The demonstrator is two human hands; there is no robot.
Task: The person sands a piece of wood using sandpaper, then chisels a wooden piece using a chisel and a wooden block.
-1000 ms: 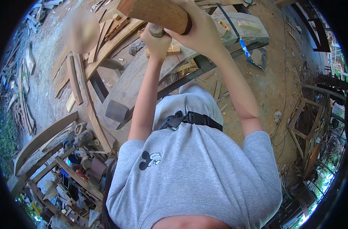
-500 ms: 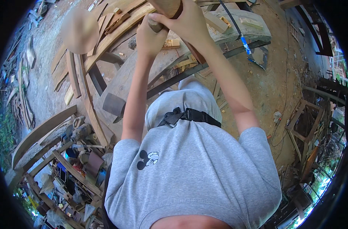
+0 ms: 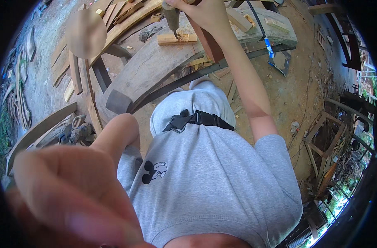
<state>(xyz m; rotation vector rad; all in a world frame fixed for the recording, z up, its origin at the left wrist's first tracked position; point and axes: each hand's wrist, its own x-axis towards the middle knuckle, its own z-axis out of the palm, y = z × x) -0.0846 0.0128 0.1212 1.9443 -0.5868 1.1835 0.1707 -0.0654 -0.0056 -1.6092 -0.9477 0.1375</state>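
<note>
Up at the top of the view my right hand (image 3: 207,14) is closed, its thumb at the top of a chisel (image 3: 172,18) with a thick, tapered handle. The chisel's narrow tip meets a short, pale wood block (image 3: 165,39) on the bench, where a hollow and crumbs show. Under the same hand slants a reddish-brown wooden bar (image 3: 207,41); whether I grip it too, I cannot tell. My left hand (image 3: 68,182) looms large and blurred at the lower left, close to the camera, with bent fingers. Anything in it is hidden.
The curved, worn wooden bench (image 3: 147,68) has a dark block (image 3: 119,102) at its left end. Offcuts (image 3: 238,20) and a black strap with blue tape (image 3: 268,47) lie at its right. Long boards (image 3: 87,84) lean on the left; a wooden frame (image 3: 325,132) stands far right.
My left hand has left the chisel area and come back toward the camera at lower left. The pale block and chisel tip now show; my right hand has shifted slightly upward.
</note>
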